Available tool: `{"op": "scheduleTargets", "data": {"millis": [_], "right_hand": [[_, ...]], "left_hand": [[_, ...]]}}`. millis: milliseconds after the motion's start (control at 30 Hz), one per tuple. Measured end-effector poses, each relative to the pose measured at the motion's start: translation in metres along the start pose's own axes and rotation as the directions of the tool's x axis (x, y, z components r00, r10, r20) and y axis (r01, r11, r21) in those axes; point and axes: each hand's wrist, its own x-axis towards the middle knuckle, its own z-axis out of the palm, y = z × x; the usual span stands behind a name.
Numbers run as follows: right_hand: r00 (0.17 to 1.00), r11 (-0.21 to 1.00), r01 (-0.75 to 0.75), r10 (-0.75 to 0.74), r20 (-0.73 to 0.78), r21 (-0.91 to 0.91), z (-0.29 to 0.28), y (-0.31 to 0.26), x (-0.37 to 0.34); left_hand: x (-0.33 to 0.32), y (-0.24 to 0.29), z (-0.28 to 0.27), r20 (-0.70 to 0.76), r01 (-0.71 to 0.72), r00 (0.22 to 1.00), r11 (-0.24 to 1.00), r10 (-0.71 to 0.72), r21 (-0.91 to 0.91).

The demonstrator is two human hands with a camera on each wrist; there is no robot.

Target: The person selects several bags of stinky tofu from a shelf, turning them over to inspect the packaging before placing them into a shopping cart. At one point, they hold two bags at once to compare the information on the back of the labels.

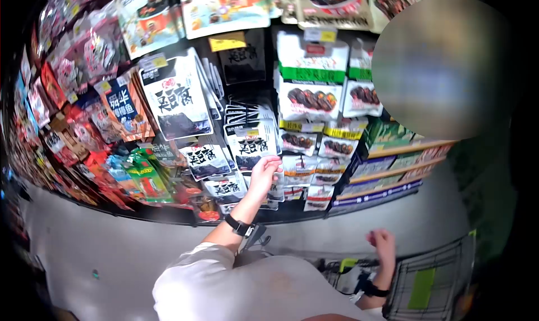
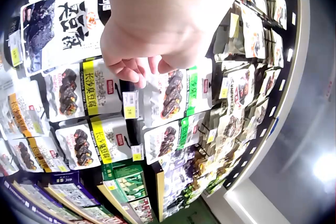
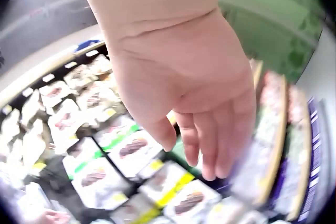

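My left hand (image 1: 264, 175) is raised in front of white packets with black lettering (image 1: 251, 147) on the lower rack. In the left wrist view the same hand (image 2: 152, 43) has loosely bent fingers and nothing visible in it, near white-and-green packets (image 2: 170, 95); whether it touches any is unclear. Lower and to the right in the head view hangs my right hand (image 1: 384, 247), beside a cart (image 1: 421, 287). The right wrist view shows this hand (image 3: 189, 87) empty, its fingers extended and slightly bent.
Hanging snack packets (image 1: 181, 99) fill the racks, with pink and red ones (image 1: 101, 54) at the left. Boxed goods stand on shelves with wooden edges (image 1: 393, 148) at the right. Grey floor (image 1: 112, 248) runs below the rack. A blurred round patch covers the upper right.
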Motion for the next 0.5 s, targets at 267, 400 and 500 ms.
{"op": "scheduleTargets", "data": {"millis": [267,400,500], "right_hand": [[0.595,0.827,0.475,-0.553,0.583,0.300,0.262,-0.219,0.055],[0.716,0.870,0.160,-0.427,0.552,0.466,0.358,-0.297,0.130],[0.789,0.907,0.332,-0.418,0.451,0.260,0.423,-0.326,0.258]], "left_hand": [[0.027,0.042,-0.058,0.138,-0.118,0.984,0.993,0.114,0.021],[0.043,0.039,-0.092,0.168,-0.251,0.956,0.967,0.241,0.041],[0.065,0.037,-0.104,0.158,-0.314,0.942,0.944,0.296,0.104]]}}
